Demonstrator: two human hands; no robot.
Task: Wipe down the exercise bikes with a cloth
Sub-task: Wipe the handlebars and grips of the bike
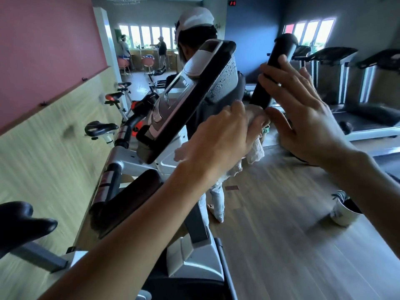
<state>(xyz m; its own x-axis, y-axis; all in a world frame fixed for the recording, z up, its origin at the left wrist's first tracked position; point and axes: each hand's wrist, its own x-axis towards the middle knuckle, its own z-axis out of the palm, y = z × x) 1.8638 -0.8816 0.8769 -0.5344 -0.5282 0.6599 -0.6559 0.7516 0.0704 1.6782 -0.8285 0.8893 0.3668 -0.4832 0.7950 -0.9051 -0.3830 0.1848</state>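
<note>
You are standing at an exercise bike (173, 161) with a silver-grey frame, a black-edged console (186, 100) tilting toward you and water droplets beading on the console's grey back. Your left hand (218, 139) is gripping a pale, loosely woven cloth (255, 150), fingers curled round it, and is pressing it against the lower end of the black handlebar post (272, 70) just right of the console; the cloth's frayed tail is hanging below your palm. Your right hand (303, 118) is resting against the same post higher up, fingers straight and spread apart. Most of the cloth is hiding inside your fist, and the bike's base is being cut off at the bottom edge. A person in a white cap (194, 20) is standing partly hidden behind the console, and motion blur is smearing the wooden floor (281, 234) and the wall panel (43, 148).
</note>
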